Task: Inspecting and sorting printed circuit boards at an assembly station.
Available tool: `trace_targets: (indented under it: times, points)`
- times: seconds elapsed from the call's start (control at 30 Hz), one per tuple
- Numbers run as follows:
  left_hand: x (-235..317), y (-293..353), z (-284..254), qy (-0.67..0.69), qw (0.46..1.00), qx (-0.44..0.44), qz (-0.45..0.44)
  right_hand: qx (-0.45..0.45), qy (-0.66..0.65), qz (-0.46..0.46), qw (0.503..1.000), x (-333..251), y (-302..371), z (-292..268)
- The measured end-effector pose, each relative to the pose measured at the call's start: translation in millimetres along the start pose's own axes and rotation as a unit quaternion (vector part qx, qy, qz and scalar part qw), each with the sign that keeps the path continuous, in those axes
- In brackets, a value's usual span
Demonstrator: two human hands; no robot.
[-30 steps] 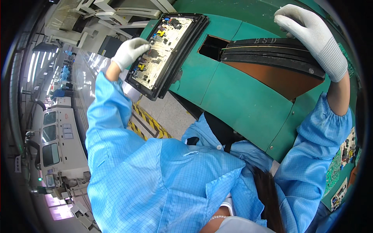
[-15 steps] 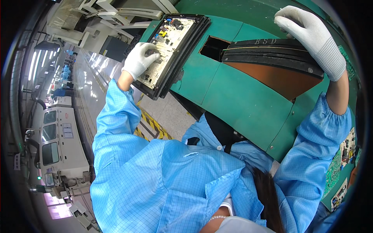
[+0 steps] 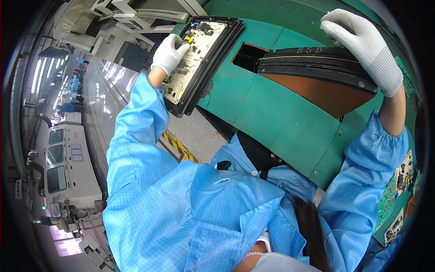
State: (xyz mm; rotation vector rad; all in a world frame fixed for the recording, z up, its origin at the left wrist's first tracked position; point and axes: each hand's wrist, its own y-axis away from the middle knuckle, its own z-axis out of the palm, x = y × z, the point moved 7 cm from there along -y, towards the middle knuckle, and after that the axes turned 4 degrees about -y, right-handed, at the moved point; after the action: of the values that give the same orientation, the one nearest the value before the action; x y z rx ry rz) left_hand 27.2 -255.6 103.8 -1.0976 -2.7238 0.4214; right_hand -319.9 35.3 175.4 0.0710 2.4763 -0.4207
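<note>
A cream-coloured circuit board with yellow, blue and black components lies in a black frame at the upper left. My left hand, in a white knit glove, is over the board's left edge, its fingers bent and thumb close to them by the components. Whatever its fingertips pinch is too small or hidden to make out. At the upper right my gloved right hand hovers over the right end of a black-edged, brown-sided bin. Its fingers are loosely curved and apart, and I see nothing in them.
A green work surface runs between board and bin, with a dark rectangular cut-out beside the bin. More circuit boards lie at the far right. Pale machine framing stands behind the board. Striped floor tape shows below.
My left hand has moved up along the board, away from me, uncovering its lower part. My right hand has barely shifted above the bin.
</note>
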Motion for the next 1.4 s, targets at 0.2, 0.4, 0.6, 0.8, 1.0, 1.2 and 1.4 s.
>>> trace_targets:
  times: [0.2, 0.4, 0.6, 0.8, 1.0, 1.2, 1.4]
  points:
    - [-9.4, -0.2, 6.1, -0.006, 0.999, 0.025, -0.033, 0.027, 0.026, 0.069, 0.997, -25.3, 8.9, -10.1]
    - [-2.6, -2.6, 7.8, -0.003, 1.000, -0.020, -0.017, 0.034, 0.045, 0.089, 0.994, -26.5, 9.4, -11.5]
    - [-0.3, -0.6, 7.2, 0.013, 0.999, -0.027, -0.029, 0.003, -0.004, -0.005, 1.000, 2.7, 0.7, -0.2]
    - [-1.7, -4.1, 11.7, -0.033, 0.998, -0.035, -0.043, 0.005, -0.007, -0.008, 1.000, -17.4, -0.5, -1.5]
    - [0.8, -5.3, 12.0, -0.034, 0.999, -0.031, -0.029, 0.038, 0.052, 0.076, 0.995, -41.7, 14.7, -13.3]
    - [1.7, -2.8, 10.0, -0.019, 1.000, 0.000, -0.023, 0.023, 0.037, 0.075, 0.996, -34.6, 6.7, -8.8]
    - [1.8, -0.3, 5.1, 0.011, 0.999, 0.043, -0.006, 0.028, 0.034, 0.098, 0.994, -13.9, 10.1, -10.8]
